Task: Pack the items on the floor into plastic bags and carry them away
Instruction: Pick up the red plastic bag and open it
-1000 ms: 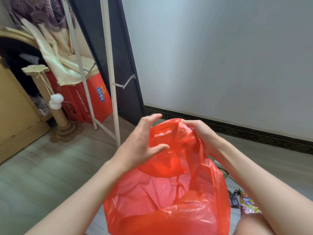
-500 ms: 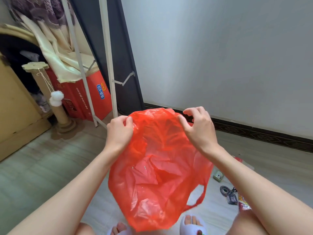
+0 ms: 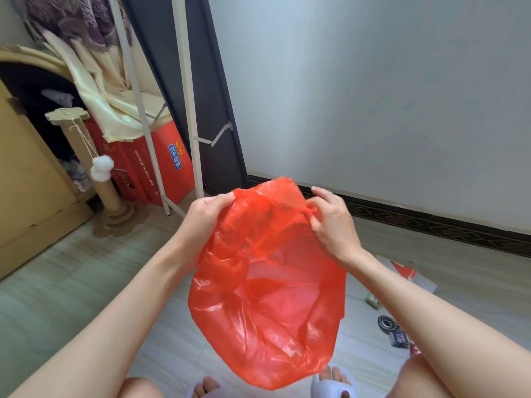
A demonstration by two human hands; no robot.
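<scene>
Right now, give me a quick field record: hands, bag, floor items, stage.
left hand: grips the bag's top edge
right hand: pinches the opposite top edge
red plastic bag: held up between both hands, hanging, looks empty
floor items: small dark objects by the right forearm, unpacked
white and red box: on floor, right
stage: opening the bag, nothing packed yet
</scene>
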